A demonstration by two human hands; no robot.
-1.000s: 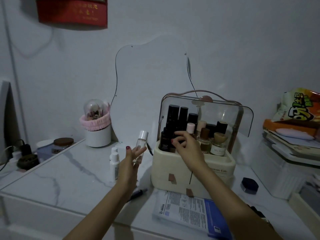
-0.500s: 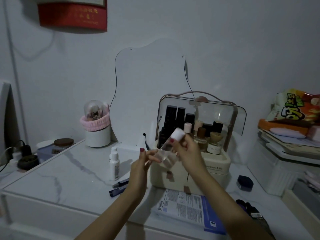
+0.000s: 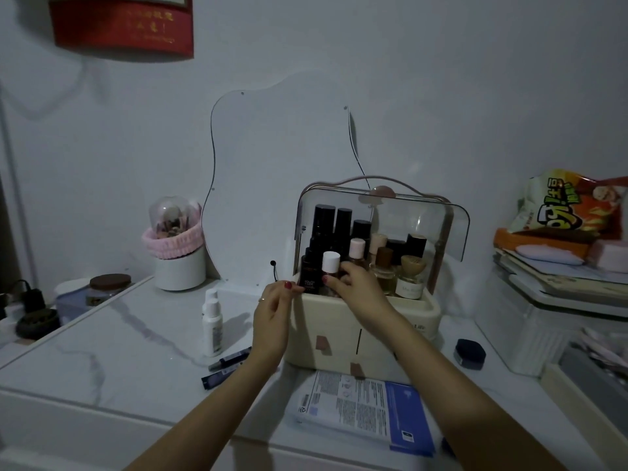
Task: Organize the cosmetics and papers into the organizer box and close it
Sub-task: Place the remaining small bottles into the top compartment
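R hand (image 3: 356,288) fingers curled round small clear bottle w/ white cap (image 3: 330,266), set in front-left of cream plastic organizer box (image 3: 360,338), clear lid up. L hand (image 3: 273,309) fingers loosely bent, tips touching box's left rim, holding nothing. Blue-white papers (image 3: 363,413) lie in front of box.

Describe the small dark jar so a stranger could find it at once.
Start at the cream organizer box on the marble table. On the tabletop to its right sits the small dark jar, squat and alone, unlike the tall bottles inside the box.
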